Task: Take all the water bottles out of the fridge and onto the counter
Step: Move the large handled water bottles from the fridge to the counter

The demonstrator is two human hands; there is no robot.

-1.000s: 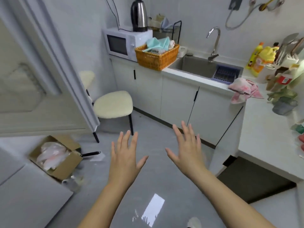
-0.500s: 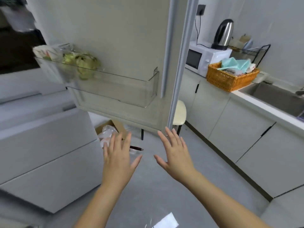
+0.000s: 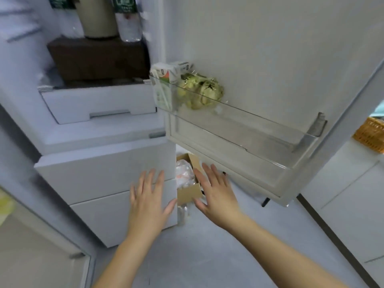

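Fridge (image 3: 20, 84) stands open in front of me, its door (image 3: 270, 48) swung out to the right.

Task item: one clear bottle (image 3: 127, 23) with a green label stands upright at the top of the view, inside the fridge, on a brown box (image 3: 97, 59). A beige pot (image 3: 99, 19) sits just left of it on the same box. A second green label (image 3: 59, 2) shows at the top edge further left, cut off by the frame. It looks like another bottle, but I cannot tell for sure. This whole area is blurred.

Below the brown box is a white drawer (image 3: 97, 102). Under that are two lower drawers (image 3: 99, 175), both closed.

Door shelf (image 3: 259, 129) is clear plastic. At its inner end it holds a carton (image 3: 164, 80) with a green bag (image 3: 199, 90) touching it. The rest of the shelf is bare.

Left hand (image 3: 148, 200): palm down, fingers straight and spread, holding nothing. It lies across the lower drawers in view, though I cannot tell whether it touches them.

Right hand (image 3: 216, 194): likewise flat, fingers apart, gripping nothing. It sits just right of the left hand and overlaps a cardboard box (image 3: 188, 195) on the floor (image 3: 207, 256). A plastic bag (image 3: 184, 173) lies in that box.

Both hands are low and well apart from the bottle.

Far right edge: an orange basket (image 3: 372, 136) above white cabinets (image 3: 353, 204).
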